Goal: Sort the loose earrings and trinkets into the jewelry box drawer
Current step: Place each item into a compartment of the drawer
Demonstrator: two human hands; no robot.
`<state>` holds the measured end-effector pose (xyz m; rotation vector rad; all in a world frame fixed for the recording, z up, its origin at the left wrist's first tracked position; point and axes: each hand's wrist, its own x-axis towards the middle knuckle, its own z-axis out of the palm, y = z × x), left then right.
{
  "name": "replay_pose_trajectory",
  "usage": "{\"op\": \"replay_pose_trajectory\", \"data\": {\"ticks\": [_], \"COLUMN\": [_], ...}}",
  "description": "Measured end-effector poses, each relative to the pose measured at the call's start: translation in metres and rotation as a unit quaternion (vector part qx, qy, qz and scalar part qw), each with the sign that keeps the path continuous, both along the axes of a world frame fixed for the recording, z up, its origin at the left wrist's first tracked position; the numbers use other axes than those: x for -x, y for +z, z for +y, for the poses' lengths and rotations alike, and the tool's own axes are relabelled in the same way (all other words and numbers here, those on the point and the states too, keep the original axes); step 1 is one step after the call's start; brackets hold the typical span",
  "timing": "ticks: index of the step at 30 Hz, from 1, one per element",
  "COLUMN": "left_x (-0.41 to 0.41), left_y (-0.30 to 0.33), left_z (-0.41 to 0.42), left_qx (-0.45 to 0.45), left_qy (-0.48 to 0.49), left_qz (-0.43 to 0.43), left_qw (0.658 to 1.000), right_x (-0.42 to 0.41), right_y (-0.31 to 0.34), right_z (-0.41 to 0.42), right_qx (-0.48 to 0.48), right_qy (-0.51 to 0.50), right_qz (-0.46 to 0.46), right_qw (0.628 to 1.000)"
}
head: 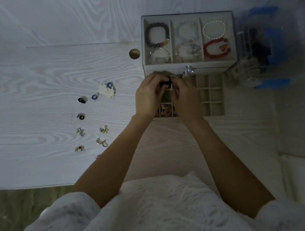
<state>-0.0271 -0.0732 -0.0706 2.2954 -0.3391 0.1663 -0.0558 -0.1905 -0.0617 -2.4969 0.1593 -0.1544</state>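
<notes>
Where loose earrings (101,130) lie, pale woodgrain tabletop (36,84) spreads.

1. The jewelry box (189,65) stands at the far right of the tabletop (35,70), its top tray holding bracelets (216,50) in three compartments.
2. Its drawer (211,96) is pulled out toward the near edge, a grid of small square cells; one near-left cell holds pinkish pieces (166,111).
3. Loose earrings (101,142) lie in small pairs left of the drawer, near the middle of the tabletop: gold ones nearest, dark ones beyond, white flower and blue ring ones (107,90) farthest.
</notes>
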Motion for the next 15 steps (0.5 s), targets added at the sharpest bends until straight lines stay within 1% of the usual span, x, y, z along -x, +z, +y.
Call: {"op": "replay_pose_trajectory", "data": {"ticks": [3, 6, 9, 11, 13, 15], "left_x": [-0.003, -0.004, -0.003, -0.002, 0.001, 0.003], "left_y": [-0.002, -0.006, -0.013, -0.018, -0.021, -0.019], "left_z": [0.001, 0.008, 0.018, 0.022, 0.024, 0.025], "left_qx": [-0.017, -0.032, -0.113, -0.170, -0.197, -0.201], "left_qy": [-0.024, -0.029, -0.011, 0.006, 0.011, 0.020], "left_qz": [0.006, -0.011, -0.080, -0.111, -0.114, -0.098], "left_qw": [1.000, 0.999, 0.990, 0.979, 0.974, 0.974], "right_x": [0.001, -0.001, -0.004, -0.005, -0.005, -0.007], "right_y": [0.003, 0.002, -0.004, -0.010, -0.015, -0.016], "right_z": [0.001, 0.000, 0.000, 0.000, 0.002, 0.007], "right_qx": [0.001, 0.031, 0.083, 0.120, 0.160, 0.192], "right_qy": [-0.001, 0.016, 0.052, 0.054, 0.051, 0.050], "right_qz": [0.012, 0.009, -0.015, -0.028, -0.031, -0.017], "right_qw": [1.000, 0.999, 0.995, 0.991, 0.985, 0.980]}}
